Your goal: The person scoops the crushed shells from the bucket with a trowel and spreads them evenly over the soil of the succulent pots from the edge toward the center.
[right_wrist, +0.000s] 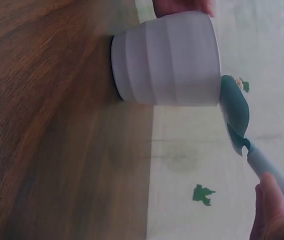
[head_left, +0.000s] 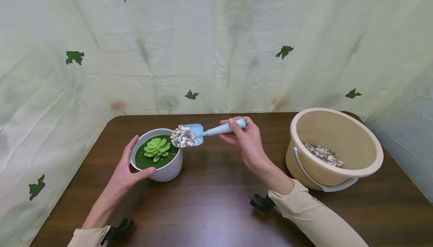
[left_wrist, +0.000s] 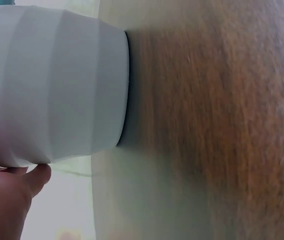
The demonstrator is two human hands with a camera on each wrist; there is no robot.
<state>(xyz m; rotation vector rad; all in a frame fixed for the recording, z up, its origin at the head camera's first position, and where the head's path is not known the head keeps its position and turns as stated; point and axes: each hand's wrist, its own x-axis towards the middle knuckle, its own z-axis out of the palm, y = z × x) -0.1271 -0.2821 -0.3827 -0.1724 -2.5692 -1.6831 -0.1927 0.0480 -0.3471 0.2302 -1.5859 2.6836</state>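
Observation:
A white ribbed flowerpot (head_left: 166, 172) stands on the table, with a green succulent (head_left: 157, 148) set in a green, moss-like surface. My left hand (head_left: 124, 173) holds the pot from its left side, thumb at the near rim and fingers around the far-left side. My right hand (head_left: 248, 141) grips the handle of a light blue garden trowel (head_left: 221, 129). Small whitish and brown stone chips (head_left: 183, 137) are heaped on its blade, which overlaps the pot's right rim. In the right wrist view the trowel blade (right_wrist: 235, 107) tilts at the rim of the pot (right_wrist: 181, 60).
A beige bucket (head_left: 338, 126) with a grey handle (head_left: 323, 185) stands at the right of the dark wooden table (head_left: 209, 209). More stone chips (head_left: 323, 153) lie in its bottom. Behind the table hangs a pale curtain (head_left: 216, 44) with leaf prints.

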